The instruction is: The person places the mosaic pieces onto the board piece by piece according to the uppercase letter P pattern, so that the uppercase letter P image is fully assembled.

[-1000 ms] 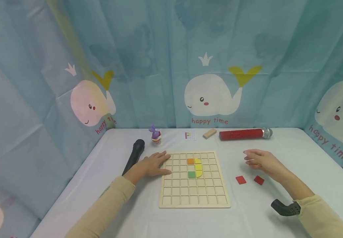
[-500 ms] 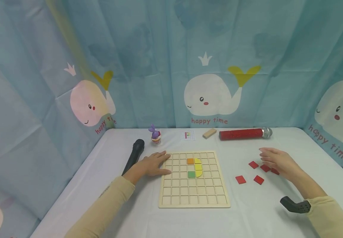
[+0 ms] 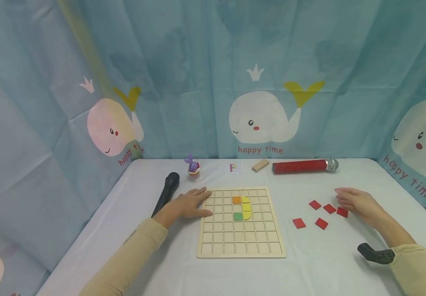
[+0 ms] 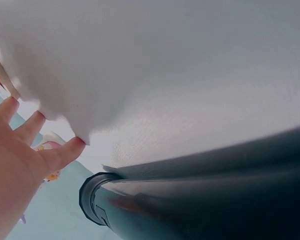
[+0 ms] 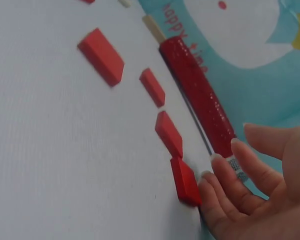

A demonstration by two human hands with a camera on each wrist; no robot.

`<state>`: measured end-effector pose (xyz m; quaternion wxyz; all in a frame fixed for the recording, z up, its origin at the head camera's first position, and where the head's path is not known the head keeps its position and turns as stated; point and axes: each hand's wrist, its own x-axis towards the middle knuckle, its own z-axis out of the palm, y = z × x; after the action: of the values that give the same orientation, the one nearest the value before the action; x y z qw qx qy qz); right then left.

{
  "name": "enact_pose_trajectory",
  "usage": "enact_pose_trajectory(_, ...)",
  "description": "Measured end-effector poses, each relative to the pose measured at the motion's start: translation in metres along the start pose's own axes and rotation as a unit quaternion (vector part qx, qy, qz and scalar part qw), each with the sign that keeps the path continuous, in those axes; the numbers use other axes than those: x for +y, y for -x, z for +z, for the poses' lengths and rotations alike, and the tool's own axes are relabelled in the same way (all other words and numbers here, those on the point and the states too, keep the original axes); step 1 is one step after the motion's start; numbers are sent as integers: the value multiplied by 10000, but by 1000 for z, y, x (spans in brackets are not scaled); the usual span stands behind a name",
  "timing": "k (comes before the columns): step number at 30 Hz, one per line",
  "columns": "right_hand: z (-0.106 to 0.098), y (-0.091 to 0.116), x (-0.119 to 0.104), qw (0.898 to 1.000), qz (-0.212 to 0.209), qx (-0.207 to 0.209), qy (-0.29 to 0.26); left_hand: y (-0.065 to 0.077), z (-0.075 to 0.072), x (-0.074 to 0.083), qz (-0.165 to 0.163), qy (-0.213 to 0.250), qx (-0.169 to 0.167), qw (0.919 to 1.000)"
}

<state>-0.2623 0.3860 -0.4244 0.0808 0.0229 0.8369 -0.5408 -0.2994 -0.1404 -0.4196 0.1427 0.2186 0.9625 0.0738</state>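
My left hand (image 3: 192,204) lies with spread fingers on the left edge of a wooden grid board (image 3: 213,248). Set in the board's cells are an orange square tile (image 3: 236,200), a green square tile (image 3: 238,216) and a column of yellow tiles (image 3: 246,207) with rounded ends. To the right of the board, several red square tiles (image 3: 321,223) lie loose on the white table. Just right of the rightmost red tile (image 5: 186,182) is my right hand (image 3: 358,204), its fingers loosely bent and holding nothing. In the right wrist view the little finger is close to that tile; contact is unclear.
A black microphone (image 3: 168,191) lies left of the board, beside my left forearm. Along the back stand a purple-topped figurine (image 3: 193,167), a small grid card (image 3: 233,167), a wooden block (image 3: 260,165) and a red microphone (image 3: 301,166). A patterned curtain (image 3: 198,74) hangs behind.
My right hand has moved to the right, uncovering more red tiles, which now lie apart on the table. The left hand and the board have stayed in place.
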Motion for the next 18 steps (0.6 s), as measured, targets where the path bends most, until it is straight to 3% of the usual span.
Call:
enact_pose_trajectory(5, -3, 3, 5, 9962, -215, 100, 840, 0, -1, 1, -17, 30, -42, 10000)
enact_pose_trajectory(11, -3, 10, 5, 9796, -696, 87, 1885, 0, -2, 2, -24, 48, -67, 10000)
enact_pose_trajectory(18, -2, 17, 3, 9680, -1142, -124, 2231, -2, 0, 0, 15, 68, -97, 9999)
